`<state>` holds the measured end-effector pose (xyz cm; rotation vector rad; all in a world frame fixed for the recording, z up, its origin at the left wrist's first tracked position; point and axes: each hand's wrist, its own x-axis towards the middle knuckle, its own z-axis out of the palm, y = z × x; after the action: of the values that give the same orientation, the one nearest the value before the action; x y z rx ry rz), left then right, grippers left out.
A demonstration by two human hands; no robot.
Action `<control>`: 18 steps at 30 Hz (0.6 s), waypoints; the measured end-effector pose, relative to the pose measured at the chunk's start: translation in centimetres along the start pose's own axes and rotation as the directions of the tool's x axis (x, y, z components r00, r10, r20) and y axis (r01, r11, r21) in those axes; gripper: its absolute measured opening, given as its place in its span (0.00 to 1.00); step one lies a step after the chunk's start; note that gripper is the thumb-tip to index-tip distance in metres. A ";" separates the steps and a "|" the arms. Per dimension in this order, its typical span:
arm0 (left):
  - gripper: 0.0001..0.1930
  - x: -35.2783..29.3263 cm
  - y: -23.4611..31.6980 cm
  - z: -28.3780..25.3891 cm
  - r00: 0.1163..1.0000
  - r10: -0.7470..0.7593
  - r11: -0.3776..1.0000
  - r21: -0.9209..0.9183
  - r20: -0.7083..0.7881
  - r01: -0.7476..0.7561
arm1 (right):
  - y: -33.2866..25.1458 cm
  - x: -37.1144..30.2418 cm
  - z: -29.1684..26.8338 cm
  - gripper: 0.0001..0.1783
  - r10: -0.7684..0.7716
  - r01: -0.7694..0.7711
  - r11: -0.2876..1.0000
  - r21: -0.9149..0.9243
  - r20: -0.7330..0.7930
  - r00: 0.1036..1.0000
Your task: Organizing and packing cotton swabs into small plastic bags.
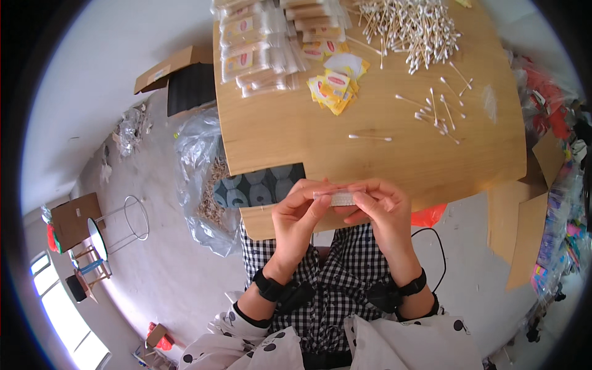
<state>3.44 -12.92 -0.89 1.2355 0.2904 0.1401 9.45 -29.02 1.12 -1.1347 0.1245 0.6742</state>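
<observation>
Just over the table's near edge, my left hand and my right hand pinch a small clear plastic packet between thumbs and fingers, one at each end. Whitish contents show through its film; what they are is too small to make out for sure. Beyond my hands, a single cotton swab lies on the wooden table. Several loose cotton swabs are scattered to the right, below a large heap of cotton swabs. Yellow and white label cards lie in a small overlapping pile.
Stacked clear packets with labels fill the table's far left. Beside the table's left edge stand a clear plastic bag of small sticks and a dark patterned panel. Open cardboard boxes are at the right, and a stool stands at left.
</observation>
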 end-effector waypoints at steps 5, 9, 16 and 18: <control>0.13 -0.3 0.9 -0.3 0.994 -0.098 0.993 -0.054 0.049 0.101 | -0.3 -0.3 0.4 0.11 -0.009 0.009 1.000 -0.027 -0.008 1.000; 0.12 -0.1 0.9 0.0 0.999 0.014 0.991 0.135 0.035 -0.018 | 0.3 -0.7 0.4 0.11 -0.174 0.170 0.972 -0.163 -0.011 0.985; 0.09 -0.1 2.4 0.8 0.955 0.286 0.852 0.437 0.072 -0.288 | 0.7 -1.1 0.2 0.06 -0.409 0.365 0.858 -0.361 -0.052 0.911; 0.10 0.6 1.9 0.2 0.958 0.278 0.816 0.510 0.069 -0.274 | 0.5 -1.2 0.5 0.06 -0.369 0.330 0.884 -0.332 -0.061 0.927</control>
<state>4.16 -12.31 0.84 1.8142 0.1538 0.3354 8.07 -28.94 1.43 -1.4652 -0.0897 0.3030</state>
